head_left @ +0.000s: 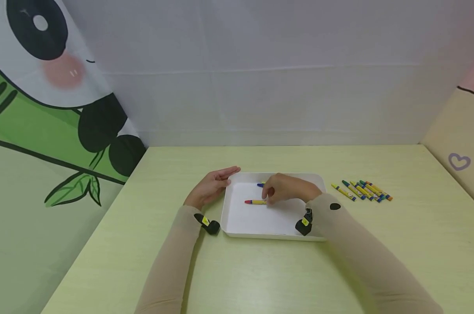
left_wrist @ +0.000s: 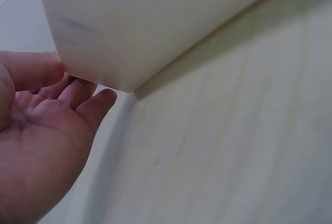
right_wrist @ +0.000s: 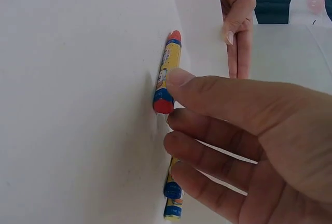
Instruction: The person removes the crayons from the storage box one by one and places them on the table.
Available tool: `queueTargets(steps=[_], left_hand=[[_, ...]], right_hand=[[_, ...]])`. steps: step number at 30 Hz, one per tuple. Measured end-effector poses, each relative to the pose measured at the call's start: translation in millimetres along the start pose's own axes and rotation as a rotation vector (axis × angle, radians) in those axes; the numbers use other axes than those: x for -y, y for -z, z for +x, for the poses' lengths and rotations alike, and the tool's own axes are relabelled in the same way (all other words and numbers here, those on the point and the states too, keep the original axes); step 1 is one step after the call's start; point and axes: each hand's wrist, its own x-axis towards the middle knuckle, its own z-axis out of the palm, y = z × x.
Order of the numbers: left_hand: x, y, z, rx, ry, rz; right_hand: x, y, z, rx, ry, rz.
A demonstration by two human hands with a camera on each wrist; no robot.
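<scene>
A shallow white tray (head_left: 274, 224) lies in front of me. My left hand (head_left: 211, 187) grips its far left corner. In the left wrist view, the thumb is at the rim and the fingers pass behind the corner. My right hand (head_left: 286, 187) is low inside the tray. It pinches a red crayon (right_wrist: 167, 68) with a yellow and blue wrapper. The thumb lies along the rear half; the index finger is hidden. In the head view the red crayon (head_left: 254, 202) points left, beside a blue crayon (head_left: 260, 185) mostly covered by the hand.
Several wrapped crayons (head_left: 364, 190) lie slanted side by side on the pale wooden table (head_left: 237, 279), right of the tray. Behind the right fingers in the right wrist view show more crayon ends (right_wrist: 173, 189). A plain cloth backdrop (head_left: 268, 104) stands behind the table.
</scene>
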Motion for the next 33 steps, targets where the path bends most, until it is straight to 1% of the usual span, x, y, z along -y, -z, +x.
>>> queueTargets(steps=[6, 14, 23, 26, 29, 33], left_hand=[[1.2, 1.3, 0.6, -0.012, 0.009, -0.014], [0.9, 1.1, -1.5, 0.003, -0.012, 0.01], [0.6, 1.5, -2.2, -0.002, -0.008, 0.019], [1.0, 1.4, -2.3, 0.001, -0.01, 0.018], [1.0, 1.4, -2.6, 0.008, -0.014, 0.017], [0.6, 1.2, -2.6, 0.003, -0.012, 0.021]], right_hand=[[3.2, -2.6, 3.5, 0.02, -0.032, -0.004], [5.5, -4.1, 3.4, 0.029, -0.056, -0.019], [6.6, -2.6, 0.8, 0.021, -0.028, -0.005], [6.9, -0.8, -1.2, 0.015, -0.004, -0.004], [7.2, 1.5, -4.7, 0.003, 0.016, -0.005], [7.6, 5.3, -12.5, -0.027, 0.02, 0.02]])
